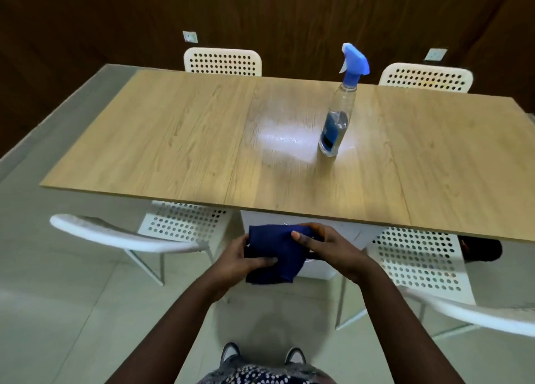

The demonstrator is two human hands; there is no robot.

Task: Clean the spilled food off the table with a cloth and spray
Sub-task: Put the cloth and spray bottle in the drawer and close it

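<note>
Below the near table (173, 152) edge, left hand (246, 256) and right hand (324, 244) both grip the folded cloth (278, 256), spray bottle (337, 117) upright untouched on tabletop; no food visible, wiping seemingly done.

One wide-angle view, worn on the person's head, looks forward and steeply down from standing height. It faces across the near long edge of the tabletop (179, 140) toward a dark wood wall behind. The person's forearms and both hands sit close in the lower middle, shoes at the bottom edge. Straight lines bow toward the corners. No second view shares the scene.
</note>
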